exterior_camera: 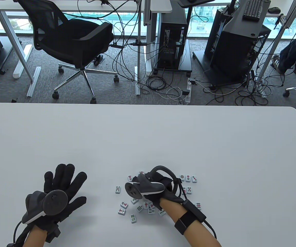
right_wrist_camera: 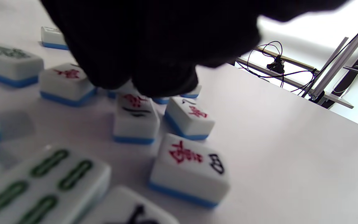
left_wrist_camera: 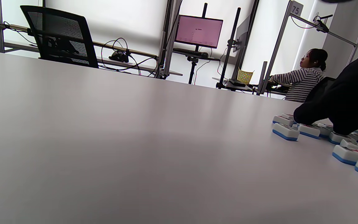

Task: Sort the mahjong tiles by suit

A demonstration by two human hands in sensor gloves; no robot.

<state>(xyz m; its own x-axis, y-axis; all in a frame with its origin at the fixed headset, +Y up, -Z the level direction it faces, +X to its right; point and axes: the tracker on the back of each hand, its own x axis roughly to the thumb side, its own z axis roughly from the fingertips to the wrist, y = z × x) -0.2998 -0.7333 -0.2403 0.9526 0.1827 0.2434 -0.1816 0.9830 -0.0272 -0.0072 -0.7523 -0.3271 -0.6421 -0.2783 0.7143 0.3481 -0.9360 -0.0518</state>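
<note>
— Where are the mahjong tiles (exterior_camera: 148, 200)?
— Scattered face up near the desk's (exterior_camera: 148, 133) front edge, mostly under the right hand (exterior_camera: 155, 186).
— Is that hand holding one?
— Its fingertips (right_wrist_camera: 163, 79) touch a tile, but I can't tell.
— And the left hand (exterior_camera: 58, 193)?
— Flat on the desk, fingers spread, holding nothing.

Gloved right hand (right_wrist_camera: 154, 46) low over scattered mahjong tiles.

Its fingertips (right_wrist_camera: 163, 82) touch a red-marked tile (right_wrist_camera: 135, 119) on the white table (right_wrist_camera: 291, 149). At 5 o'clock of it lies a tile with a red character (right_wrist_camera: 190, 169); at 7 o'clock a green-barred tile (right_wrist_camera: 42, 183). Cables (right_wrist_camera: 275, 65) lie at 2 o'clock.
</note>
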